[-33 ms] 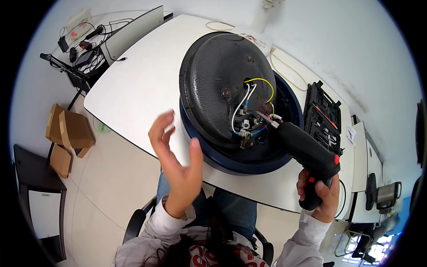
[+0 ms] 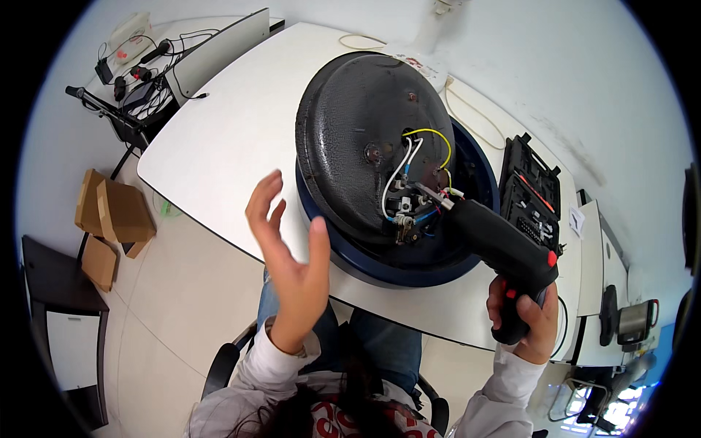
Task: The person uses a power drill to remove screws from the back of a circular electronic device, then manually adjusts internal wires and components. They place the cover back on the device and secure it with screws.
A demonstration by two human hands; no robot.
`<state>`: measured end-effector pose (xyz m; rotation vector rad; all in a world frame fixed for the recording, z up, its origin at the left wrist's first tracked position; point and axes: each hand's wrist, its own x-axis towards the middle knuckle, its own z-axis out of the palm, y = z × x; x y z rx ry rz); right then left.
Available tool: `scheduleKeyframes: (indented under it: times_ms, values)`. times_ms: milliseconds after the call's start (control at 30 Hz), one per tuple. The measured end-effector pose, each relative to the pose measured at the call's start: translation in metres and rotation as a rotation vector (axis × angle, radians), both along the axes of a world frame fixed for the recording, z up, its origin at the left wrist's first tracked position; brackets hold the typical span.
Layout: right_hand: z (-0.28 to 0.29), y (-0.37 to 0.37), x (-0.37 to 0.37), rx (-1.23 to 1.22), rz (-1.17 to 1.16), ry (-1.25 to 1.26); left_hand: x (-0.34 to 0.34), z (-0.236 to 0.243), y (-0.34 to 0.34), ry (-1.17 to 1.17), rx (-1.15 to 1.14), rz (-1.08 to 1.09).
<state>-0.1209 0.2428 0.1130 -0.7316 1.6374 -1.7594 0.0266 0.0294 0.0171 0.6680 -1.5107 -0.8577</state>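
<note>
Right hand (image 2: pixel 527 315) clenched on electric screwdriver (image 2: pixel 504 255), bit at wiring (image 2: pixel 409 186) inside upturned appliance base (image 2: pixel 372 153); left hand (image 2: pixel 288 252) released beside it: unsteadied base, probable bit slip onto wires.

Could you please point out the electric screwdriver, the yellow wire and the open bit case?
electric screwdriver (image 2: pixel 504 252): head view, on its black body.
yellow wire (image 2: pixel 438 137): head view, top of its loop.
open bit case (image 2: pixel 531 191): head view, on the black tray of bits.

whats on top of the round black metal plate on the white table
White, yellow and blue wires run to a small terminal block, where the black electric screwdriver tip rests. The round black metal plate covers whatever lies inside the blue base.
</note>
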Motion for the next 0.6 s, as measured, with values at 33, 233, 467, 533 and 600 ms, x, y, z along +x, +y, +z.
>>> scheduleKeyframes:
  times_ms: [33,233,467,533,600]
  values:
    - [0.003,-0.003,-0.002,0.022,0.015,0.003,-0.004,-0.001,-0.005,0.005,0.07,-0.026]
    - [0.005,-0.01,-0.007,0.076,0.028,0.01,-0.016,-0.013,-0.019,-0.067,0.097,-0.111]
    - [0.003,-0.011,-0.011,0.101,0.045,0.015,-0.023,-0.018,-0.019,-0.003,0.157,-0.105]
    - [0.007,-0.011,-0.012,0.121,0.069,0.022,-0.025,-0.016,-0.02,0.009,0.159,-0.115]
    - [0.013,-0.013,-0.014,0.14,0.104,0.026,-0.026,-0.017,-0.02,0.014,0.161,-0.122]
